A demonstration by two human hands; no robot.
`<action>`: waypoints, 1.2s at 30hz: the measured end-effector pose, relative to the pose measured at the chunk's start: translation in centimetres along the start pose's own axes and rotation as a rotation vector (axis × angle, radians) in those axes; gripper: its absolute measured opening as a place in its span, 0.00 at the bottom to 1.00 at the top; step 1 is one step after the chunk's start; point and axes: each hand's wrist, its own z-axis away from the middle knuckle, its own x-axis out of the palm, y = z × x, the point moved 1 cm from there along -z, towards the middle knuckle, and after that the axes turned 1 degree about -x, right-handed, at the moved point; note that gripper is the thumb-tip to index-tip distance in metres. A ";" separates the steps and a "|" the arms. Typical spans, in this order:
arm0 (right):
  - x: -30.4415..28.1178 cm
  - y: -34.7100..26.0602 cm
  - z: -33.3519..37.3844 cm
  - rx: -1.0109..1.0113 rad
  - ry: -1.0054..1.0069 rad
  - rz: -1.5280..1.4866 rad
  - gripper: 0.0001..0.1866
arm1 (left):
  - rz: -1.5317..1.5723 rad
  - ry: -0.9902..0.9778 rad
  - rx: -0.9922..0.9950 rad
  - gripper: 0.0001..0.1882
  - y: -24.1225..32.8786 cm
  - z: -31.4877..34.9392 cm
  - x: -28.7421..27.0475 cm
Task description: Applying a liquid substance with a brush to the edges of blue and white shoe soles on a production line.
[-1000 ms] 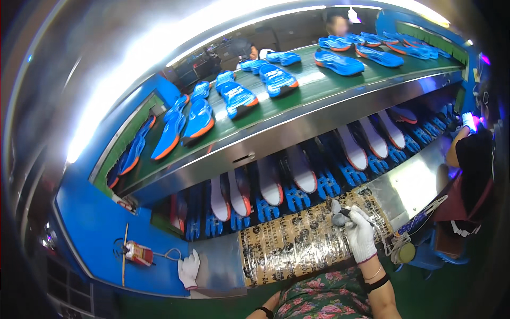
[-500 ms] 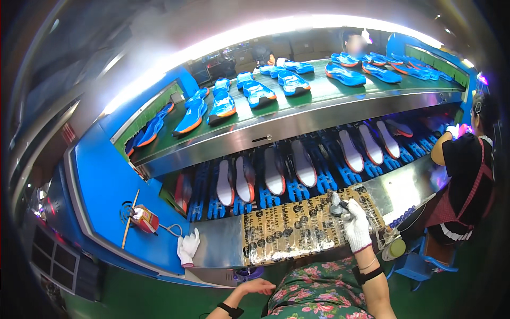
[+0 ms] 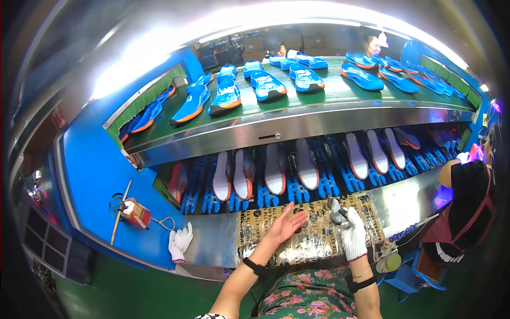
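Note:
My bare left hand (image 3: 287, 226) is open, palm up with fingers spread, over a work surface covered in printed brown tape (image 3: 265, 255). It holds nothing. My right hand (image 3: 353, 236), in a white knit glove, is closed on the dark handle of a small tool with a lumpy grey head (image 3: 337, 214); its exact kind I cannot make out. Just beyond both hands, soles with pale purple-white faces and orange edges, such as one sole (image 3: 307, 165), rest on blue racks (image 3: 267, 196).
Blue soles (image 3: 268, 85) stand on the upper green belt (image 3: 175, 130). On the left lie a loose white glove (image 3: 180, 243), a red can (image 3: 137, 213) and a thin stick (image 3: 121, 212). A coworker (image 3: 467, 196) works at right, near a blue stool (image 3: 406, 279).
My left hand has risen from beside my lap to above the taped surface and opened. My right hand keeps its hold on the tool. The whole view has shifted slightly.

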 end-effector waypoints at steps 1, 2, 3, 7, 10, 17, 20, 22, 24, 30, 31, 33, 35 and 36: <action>0.3 0.0 -0.2 0.001 0.029 0.001 0.07 | 0.077 0.069 0.020 0.31 -0.2 -1.9 -0.4; 0.9 0.2 -0.3 -0.012 0.066 0.029 0.06 | 0.116 0.044 0.049 0.36 -0.3 -4.0 -1.5; 0.8 0.1 -0.6 -0.011 0.077 0.034 0.06 | 0.123 0.048 0.039 0.36 -0.4 -6.0 -2.7; 1.1 0.0 -1.5 -0.031 0.106 0.002 0.06 | 0.292 0.178 0.017 0.45 -0.3 -10.7 -3.5; 0.9 0.0 -2.4 -0.044 0.159 0.007 0.08 | 0.324 0.302 -0.011 0.49 0.4 -12.5 -2.3; 1.4 1.3 -4.8 -0.015 0.156 0.005 0.06 | 0.429 0.392 0.010 0.52 1.1 -15.7 -5.1; 1.1 1.1 -5.2 -0.016 0.187 0.016 0.06 | 0.433 0.406 -0.002 0.51 1.1 -16.2 -4.7; 0.7 1.0 -5.4 -0.032 0.200 -0.018 0.06 | 0.391 0.453 -0.026 0.49 1.0 -16.1 -3.8; 0.9 0.8 -5.5 -0.036 0.203 -0.033 0.06 | 0.398 0.464 -0.038 0.49 0.8 -15.8 -2.9; 0.9 0.4 -5.6 -0.045 0.194 -0.063 0.05 | 0.424 0.466 0.053 0.45 -0.7 -16.4 -4.0; 1.0 0.3 -5.7 -0.042 0.212 -0.058 0.05 | 0.458 0.483 0.071 0.45 -0.9 -16.6 -4.0; 0.8 0.1 -5.8 -0.044 0.213 -0.072 0.05 | 0.422 0.485 0.087 0.44 -1.3 -16.7 -3.3; 0.6 -0.3 -5.9 -0.049 0.209 -0.088 0.06 | 0.374 0.475 0.135 0.43 -1.2 -16.7 -2.1; 0.5 -0.3 -5.9 -0.051 0.215 -0.087 0.06 | 0.371 0.477 0.133 0.43 -1.2 -16.6 -2.1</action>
